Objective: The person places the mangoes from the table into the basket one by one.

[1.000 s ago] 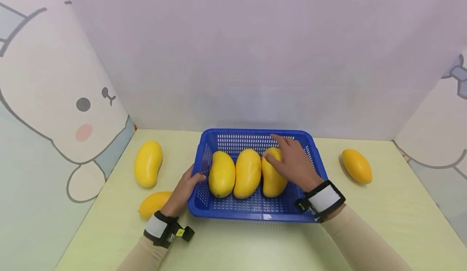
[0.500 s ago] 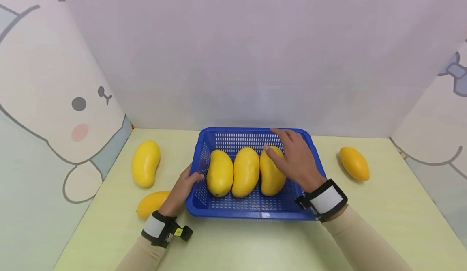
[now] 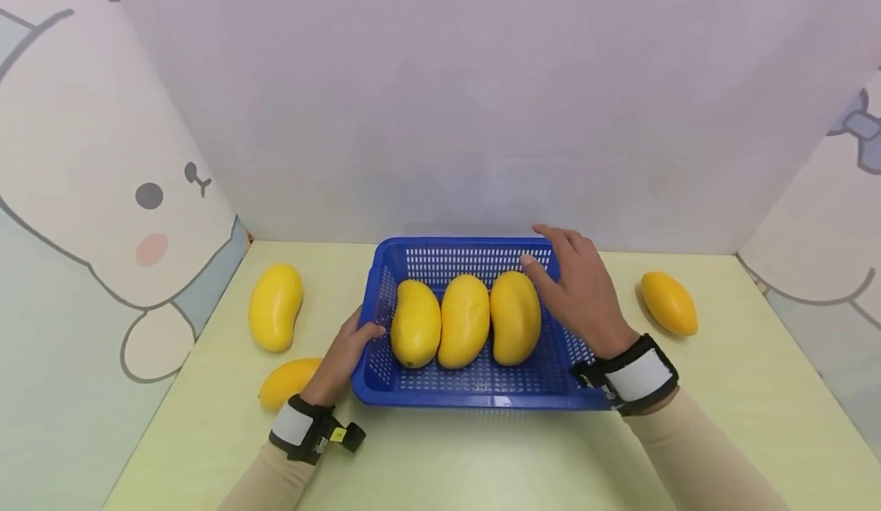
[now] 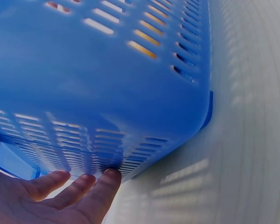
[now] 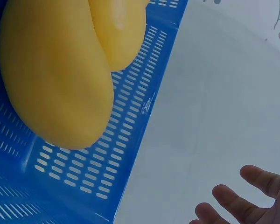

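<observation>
A blue slotted basket (image 3: 475,401) sits mid-table with three yellow mangoes side by side in it: left (image 3: 416,323), middle (image 3: 464,320), right (image 3: 515,317). My left hand (image 3: 351,350) holds the basket's left wall, thumb over the rim and fingers (image 4: 91,189) flat against the outside of the basket (image 4: 107,70). My right hand (image 3: 577,283) hovers open over the basket's right end, just right of the right mango and off it. In the right wrist view its spread fingers (image 5: 245,203) hold nothing, and the right mango (image 5: 51,84) lies on the basket floor (image 5: 84,175).
Three more mangoes lie on the pale green table (image 3: 482,457): one at far left (image 3: 276,306), one beside my left wrist (image 3: 289,381), one at right (image 3: 669,303). Panel walls with cartoon rabbits close in the left, back and right sides.
My right hand let go of the right mango in the basket and lifted off to the right. The mango now lies flat beside the others. The left hand has stayed on the basket.
</observation>
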`<state>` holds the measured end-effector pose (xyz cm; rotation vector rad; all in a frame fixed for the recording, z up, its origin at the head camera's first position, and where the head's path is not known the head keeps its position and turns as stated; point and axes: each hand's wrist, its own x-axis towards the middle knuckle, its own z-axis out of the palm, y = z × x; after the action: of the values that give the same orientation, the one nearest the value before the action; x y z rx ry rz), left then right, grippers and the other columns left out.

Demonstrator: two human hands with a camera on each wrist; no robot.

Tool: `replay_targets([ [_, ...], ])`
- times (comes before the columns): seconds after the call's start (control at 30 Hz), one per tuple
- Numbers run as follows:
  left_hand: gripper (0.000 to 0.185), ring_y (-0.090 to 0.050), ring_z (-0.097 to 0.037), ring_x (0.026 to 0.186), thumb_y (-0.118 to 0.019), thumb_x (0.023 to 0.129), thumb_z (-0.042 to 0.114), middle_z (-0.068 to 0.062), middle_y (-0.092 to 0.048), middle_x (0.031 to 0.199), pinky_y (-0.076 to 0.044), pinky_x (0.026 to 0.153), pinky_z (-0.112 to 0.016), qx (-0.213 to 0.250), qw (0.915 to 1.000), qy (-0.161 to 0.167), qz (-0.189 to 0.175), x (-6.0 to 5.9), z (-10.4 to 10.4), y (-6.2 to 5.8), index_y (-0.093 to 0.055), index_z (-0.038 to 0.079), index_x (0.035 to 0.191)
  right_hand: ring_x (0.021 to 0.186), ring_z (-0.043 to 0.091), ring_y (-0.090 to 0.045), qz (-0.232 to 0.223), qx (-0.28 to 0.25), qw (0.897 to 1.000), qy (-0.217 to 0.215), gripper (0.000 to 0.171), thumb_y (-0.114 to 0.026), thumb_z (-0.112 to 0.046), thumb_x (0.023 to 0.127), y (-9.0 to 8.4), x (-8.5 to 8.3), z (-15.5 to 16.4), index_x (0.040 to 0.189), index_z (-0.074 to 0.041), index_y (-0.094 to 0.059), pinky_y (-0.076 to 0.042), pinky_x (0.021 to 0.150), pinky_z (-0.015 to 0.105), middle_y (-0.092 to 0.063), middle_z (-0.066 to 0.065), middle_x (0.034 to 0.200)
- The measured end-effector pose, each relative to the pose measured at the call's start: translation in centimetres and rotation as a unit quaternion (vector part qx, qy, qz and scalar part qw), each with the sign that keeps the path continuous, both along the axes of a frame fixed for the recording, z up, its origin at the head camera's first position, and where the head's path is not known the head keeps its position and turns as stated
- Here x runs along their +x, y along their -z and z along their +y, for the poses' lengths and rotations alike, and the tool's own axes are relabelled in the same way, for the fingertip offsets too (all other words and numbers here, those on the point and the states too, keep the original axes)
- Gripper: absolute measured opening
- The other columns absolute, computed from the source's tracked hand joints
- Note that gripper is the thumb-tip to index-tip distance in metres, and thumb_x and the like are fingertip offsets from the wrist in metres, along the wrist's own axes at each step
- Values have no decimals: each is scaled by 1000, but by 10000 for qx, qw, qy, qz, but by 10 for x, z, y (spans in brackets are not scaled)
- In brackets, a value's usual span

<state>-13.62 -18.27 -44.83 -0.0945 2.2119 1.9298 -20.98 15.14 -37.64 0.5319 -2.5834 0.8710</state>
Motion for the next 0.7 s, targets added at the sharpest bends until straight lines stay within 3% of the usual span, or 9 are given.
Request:
replay_targets([
  [0.5,67,-42,-39,137,-45,98,19,-17,-32,161,-32,113,-60,73,10000,9,-61,1,0,-1,-22,12,161,132,41,-42,-343,-420,9983,197,55,-50,-39,104,-12,10,22,149,-8,-49,-40,103,66,-47,23,147],
  [0.7,68,-42,-39,138,-45,98,20,-17,-32,161,-31,113,-60,64,10000,8,-61,0,1,-1,-22,12,161,132,43,-42,-250,-622,9975,210,53,-51,-35,104,-13,13,28,149,-7,-48,-37,103,67,-48,23,146],
])
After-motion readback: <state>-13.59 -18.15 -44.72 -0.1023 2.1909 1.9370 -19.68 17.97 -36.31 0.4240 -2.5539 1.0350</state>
